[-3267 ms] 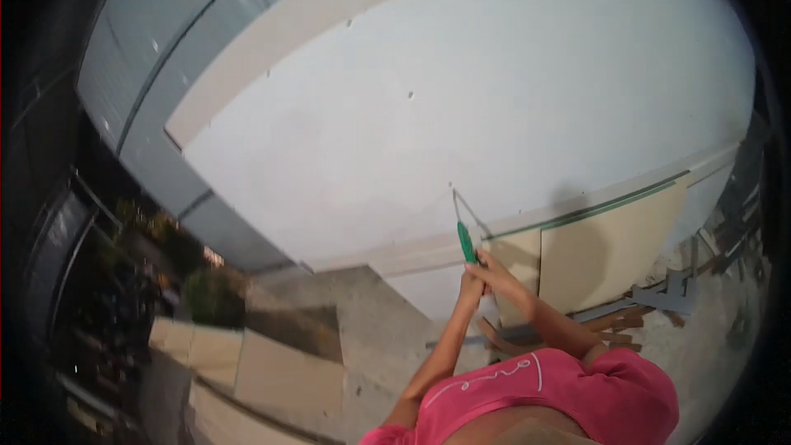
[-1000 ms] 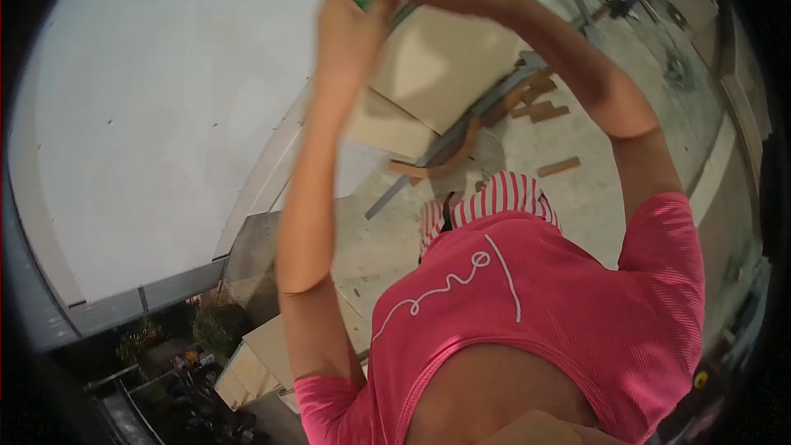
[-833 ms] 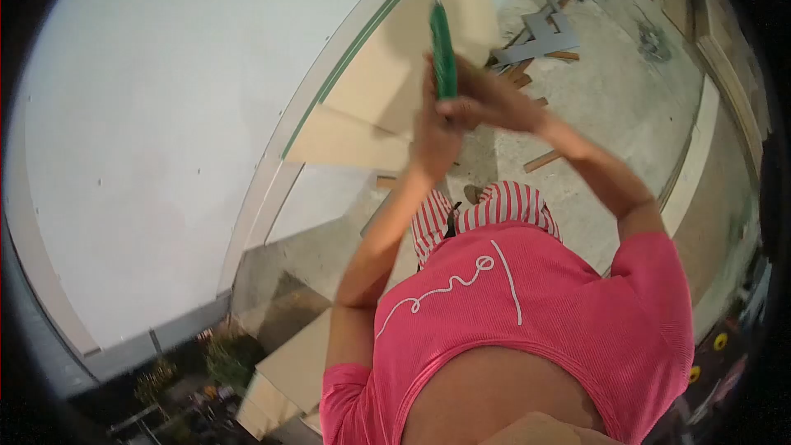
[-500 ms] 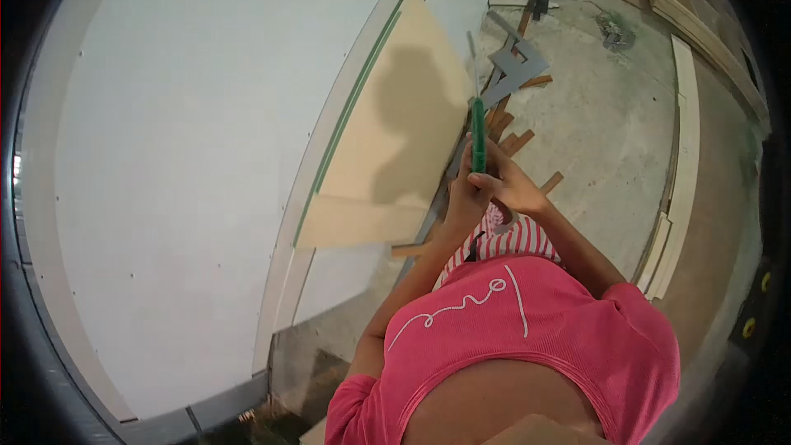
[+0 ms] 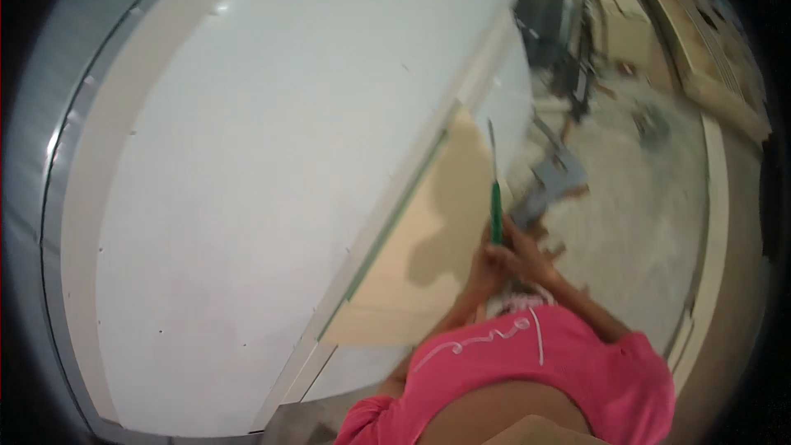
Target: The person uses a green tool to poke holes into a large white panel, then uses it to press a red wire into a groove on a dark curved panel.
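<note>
Together, hands [image 5: 527,260] round tool [image 5: 496,206], illegible shirt script [image 5: 493,335]

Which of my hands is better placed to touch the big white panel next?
Probably the left hand: it is nearer the white panel, while the right hand sits farther. Both hands clasp the green handle.

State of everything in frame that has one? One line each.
Green-handled tool: held, shaft bare
Left hand: closed at the handle
Right hand: closed at the handle, against the left hand
Beige board: standing, partly shadowed
White panel: standing, marked with small spots
Grey cut-out piece: lying down, blurred
Pink shirt: worn
</note>
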`<control>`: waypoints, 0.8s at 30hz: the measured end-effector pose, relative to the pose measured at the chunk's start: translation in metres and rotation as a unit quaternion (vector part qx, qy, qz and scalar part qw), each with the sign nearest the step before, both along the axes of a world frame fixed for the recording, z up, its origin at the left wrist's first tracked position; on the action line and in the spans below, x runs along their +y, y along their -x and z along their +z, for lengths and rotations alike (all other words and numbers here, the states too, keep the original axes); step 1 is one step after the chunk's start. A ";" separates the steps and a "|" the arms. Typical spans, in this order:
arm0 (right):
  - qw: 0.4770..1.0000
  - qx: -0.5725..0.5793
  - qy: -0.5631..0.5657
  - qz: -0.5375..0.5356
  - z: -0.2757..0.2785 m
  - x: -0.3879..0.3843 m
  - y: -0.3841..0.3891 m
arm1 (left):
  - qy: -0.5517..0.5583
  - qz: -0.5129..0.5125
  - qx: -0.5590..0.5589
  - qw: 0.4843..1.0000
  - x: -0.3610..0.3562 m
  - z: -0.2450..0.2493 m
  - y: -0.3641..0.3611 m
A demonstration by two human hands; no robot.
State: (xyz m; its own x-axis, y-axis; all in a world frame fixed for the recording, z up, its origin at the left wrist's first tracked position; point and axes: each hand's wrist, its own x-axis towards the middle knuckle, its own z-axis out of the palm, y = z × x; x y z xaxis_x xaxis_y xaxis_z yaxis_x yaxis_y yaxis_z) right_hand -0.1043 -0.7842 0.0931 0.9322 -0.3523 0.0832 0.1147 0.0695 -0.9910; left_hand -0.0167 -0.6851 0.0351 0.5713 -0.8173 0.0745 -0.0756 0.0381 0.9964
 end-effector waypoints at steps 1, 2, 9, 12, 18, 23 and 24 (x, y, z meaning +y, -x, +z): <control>0.998 -0.007 0.055 0.004 -0.011 -0.012 -0.020 | -0.003 0.015 -0.048 0.999 -0.005 0.000 -0.013; 0.996 0.051 0.053 0.040 0.005 -0.025 -0.034 | -0.008 0.031 -0.093 0.995 -0.014 0.002 -0.028; 0.983 -0.065 0.150 0.084 0.051 -0.078 -0.136 | -0.009 0.148 -0.130 0.980 -0.065 0.060 -0.112; 0.974 -0.063 0.184 0.114 0.067 -0.102 -0.166 | 0.092 0.163 -0.075 0.979 -0.094 0.089 -0.138; 0.960 -0.165 0.155 0.162 0.112 -0.116 -0.234 | 0.086 0.322 -0.052 0.941 -0.111 0.189 -0.180; 0.933 -0.264 0.118 0.214 0.189 -0.112 -0.292 | 0.130 0.429 -0.173 0.877 -0.125 0.254 -0.217; 0.929 -0.266 0.116 0.230 0.198 -0.112 -0.304 | 0.131 0.447 -0.187 0.865 -0.124 0.263 -0.224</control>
State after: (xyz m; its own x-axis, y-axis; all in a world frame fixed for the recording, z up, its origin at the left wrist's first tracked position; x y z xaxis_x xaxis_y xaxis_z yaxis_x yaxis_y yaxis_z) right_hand 0.1994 -0.8960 0.2908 0.7844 0.1589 0.5996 0.6039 0.0248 -0.7967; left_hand 0.2075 -0.8095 0.2977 0.8618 0.0123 0.5072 -0.5073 0.0189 0.8616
